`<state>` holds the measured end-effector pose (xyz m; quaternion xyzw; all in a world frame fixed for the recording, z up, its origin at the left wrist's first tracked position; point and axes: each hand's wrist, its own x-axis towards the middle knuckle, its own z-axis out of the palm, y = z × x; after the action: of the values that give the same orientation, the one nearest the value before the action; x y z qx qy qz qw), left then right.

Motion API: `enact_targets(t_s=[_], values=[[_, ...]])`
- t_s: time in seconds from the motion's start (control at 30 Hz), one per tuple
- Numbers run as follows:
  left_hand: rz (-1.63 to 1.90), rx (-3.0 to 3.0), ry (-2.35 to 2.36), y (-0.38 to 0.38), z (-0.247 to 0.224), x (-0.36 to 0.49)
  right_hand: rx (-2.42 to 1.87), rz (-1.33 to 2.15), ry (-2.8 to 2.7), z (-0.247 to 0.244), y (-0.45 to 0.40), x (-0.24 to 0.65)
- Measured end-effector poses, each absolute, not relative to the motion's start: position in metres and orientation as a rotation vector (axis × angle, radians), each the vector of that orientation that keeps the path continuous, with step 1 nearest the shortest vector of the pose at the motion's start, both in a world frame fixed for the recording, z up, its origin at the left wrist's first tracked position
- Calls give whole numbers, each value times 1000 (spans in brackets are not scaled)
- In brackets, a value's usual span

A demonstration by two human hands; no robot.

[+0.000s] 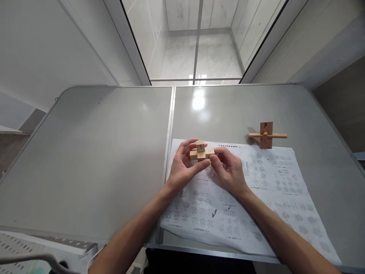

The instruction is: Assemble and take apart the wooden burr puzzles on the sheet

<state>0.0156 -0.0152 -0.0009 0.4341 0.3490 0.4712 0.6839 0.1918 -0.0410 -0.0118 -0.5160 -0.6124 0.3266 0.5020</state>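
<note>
Between my two hands is a small wooden interlocking puzzle (201, 155) made of crossed light-coloured bars, its upper block marked "1". My left hand (185, 163) is closed around its left side, with the thumb along the near face. My right hand (228, 167) pinches the end of the bar that sticks out to the right. Both hands are above a large printed sheet (199, 213) covered with small puzzle diagrams. Some of the puzzle's far side is hidden by my left fingers.
A second wooden puzzle (266, 135), marked with a "3"-like figure, stands past the sheet's top edge at the right. The grey folding table (99, 152) has a metal seam (172, 114) down its middle. Beyond the back edge is a glass window (196, 45).
</note>
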Motion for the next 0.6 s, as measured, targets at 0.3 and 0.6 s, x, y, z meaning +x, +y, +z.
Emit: enact_targets(t_s=[0.3,0.6], values=[[1086,1002,825,-18,0,16,-1221,782,-1516,-13,-41,192],[1086,1017,809,-16,0,15,-1219,829,-1497,-10,-40,192]])
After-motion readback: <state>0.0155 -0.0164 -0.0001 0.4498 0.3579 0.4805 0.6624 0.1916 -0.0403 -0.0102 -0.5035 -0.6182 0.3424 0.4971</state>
